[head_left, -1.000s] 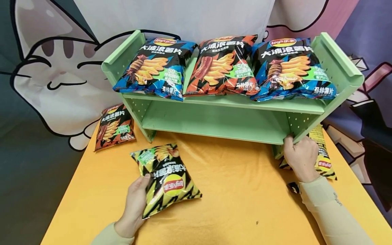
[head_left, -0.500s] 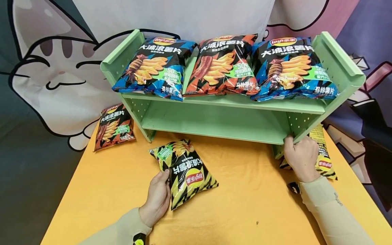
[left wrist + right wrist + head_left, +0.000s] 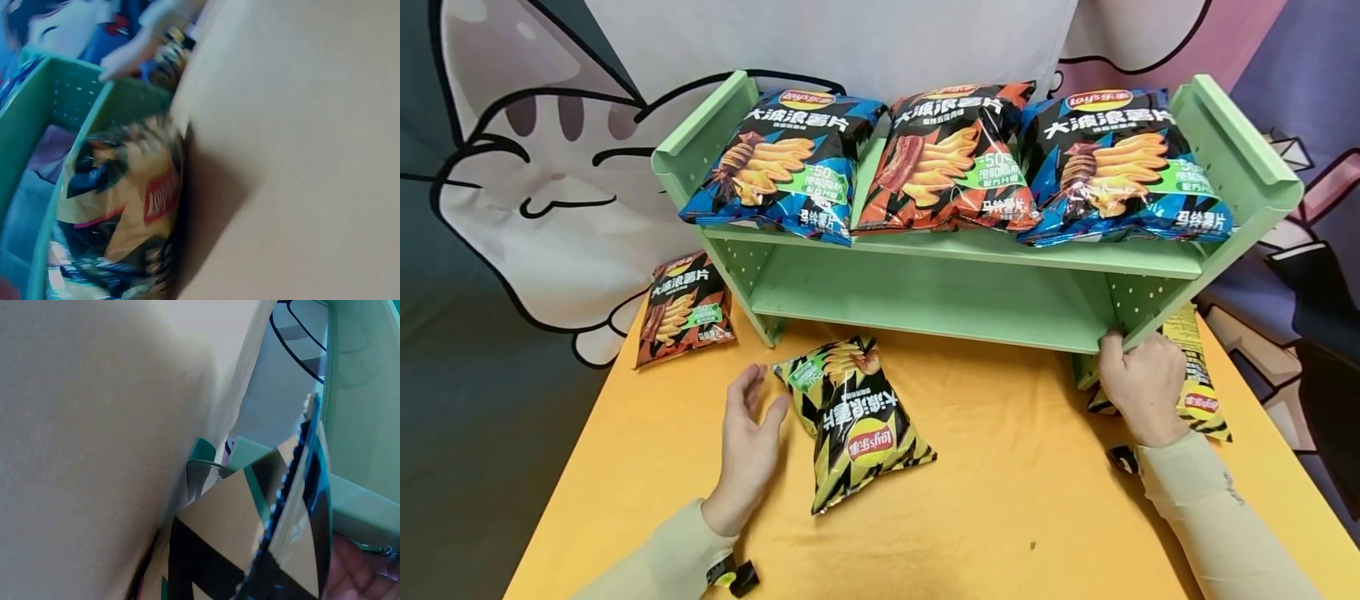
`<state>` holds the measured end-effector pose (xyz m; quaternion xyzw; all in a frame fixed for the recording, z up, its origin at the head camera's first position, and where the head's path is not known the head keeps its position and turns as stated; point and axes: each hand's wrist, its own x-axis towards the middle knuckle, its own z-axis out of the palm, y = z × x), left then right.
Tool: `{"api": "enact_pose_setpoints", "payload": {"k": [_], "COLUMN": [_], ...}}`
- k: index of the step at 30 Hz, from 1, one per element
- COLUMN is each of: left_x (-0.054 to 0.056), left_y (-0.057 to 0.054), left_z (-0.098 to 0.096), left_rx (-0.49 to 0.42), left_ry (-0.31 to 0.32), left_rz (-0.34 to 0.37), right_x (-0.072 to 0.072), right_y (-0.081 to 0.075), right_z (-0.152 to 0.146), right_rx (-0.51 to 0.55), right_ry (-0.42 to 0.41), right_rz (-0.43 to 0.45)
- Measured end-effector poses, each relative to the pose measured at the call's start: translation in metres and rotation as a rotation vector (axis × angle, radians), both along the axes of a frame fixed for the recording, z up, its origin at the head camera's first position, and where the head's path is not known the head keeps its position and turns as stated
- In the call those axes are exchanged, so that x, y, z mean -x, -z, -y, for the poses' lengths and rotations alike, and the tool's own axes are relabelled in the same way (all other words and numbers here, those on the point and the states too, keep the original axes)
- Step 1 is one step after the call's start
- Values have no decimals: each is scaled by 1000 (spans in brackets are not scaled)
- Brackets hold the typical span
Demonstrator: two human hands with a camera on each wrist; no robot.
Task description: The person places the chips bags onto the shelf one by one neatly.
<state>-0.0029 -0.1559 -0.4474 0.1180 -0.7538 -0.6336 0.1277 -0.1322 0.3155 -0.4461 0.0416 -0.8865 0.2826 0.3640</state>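
Note:
A yellow-and-black bag of Lay's potato chips [image 3: 859, 421] lies on the yellow tabletop in front of the shelf. My left hand [image 3: 747, 458] is just left of it, fingers loosely extended and holding nothing. In the left wrist view the chip bag [image 3: 128, 200] is blurred. At the front right lower corner of the green two-tier shelf [image 3: 925, 296], my right hand [image 3: 1142, 387] grips the frame with curled fingers. Another yellow-and-black chip bag [image 3: 1195, 379] lies behind that hand, partly hidden by it; its crimped edge [image 3: 275, 515] shows close in the right wrist view.
The upper tier carries a blue bag [image 3: 786, 167], a red bag [image 3: 947, 162] and another blue bag [image 3: 1120, 171] of chips. A red-and-black bag [image 3: 687, 310] lies on the table left of the shelf. A cartoon-printed cloth [image 3: 887, 42] hangs behind.
My left hand brought the yellow-and-black chip bag rightward, then let go of it and drew back to the left. My right hand stayed on the shelf corner.

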Motion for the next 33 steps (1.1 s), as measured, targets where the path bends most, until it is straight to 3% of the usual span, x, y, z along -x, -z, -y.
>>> {"api": "enact_pose_setpoints", "payload": {"k": [2, 4, 8, 12, 16, 21, 25, 29, 33], "left_x": [5, 10, 22, 39, 58, 81, 92, 95, 101], "left_y": [-7, -15, -34, -51, -60, -55, -43, -37, -39], "left_z": [2, 3, 1, -5, -13, -23, -24, -14, -4], "left_rx": [173, 365, 730, 998, 1152, 1284, 1372, 1356, 1306], "left_ry": [46, 154, 498, 795, 1000, 1133, 1179, 1181, 1172], "left_rz": [-125, -228, -401, -504, -509, -404, -286, -217, -162], "right_x": [0, 0, 0, 1, 1, 0, -1, 0, 0], "right_y": [0, 0, -1, -1, -1, 0, 0, 1, 1], "right_z": [-1, -1, -1, -1, 0, 0, 1, 2, 0], "right_rx": [3, 5, 7, 4, 0, -8, -13, -13, -10], "right_ry": [1, 3, 7, 3, -2, -4, -9, -15, -7], "right_rz": [5, 8, 9, 6, 1, -5, -4, -11, -14]}}
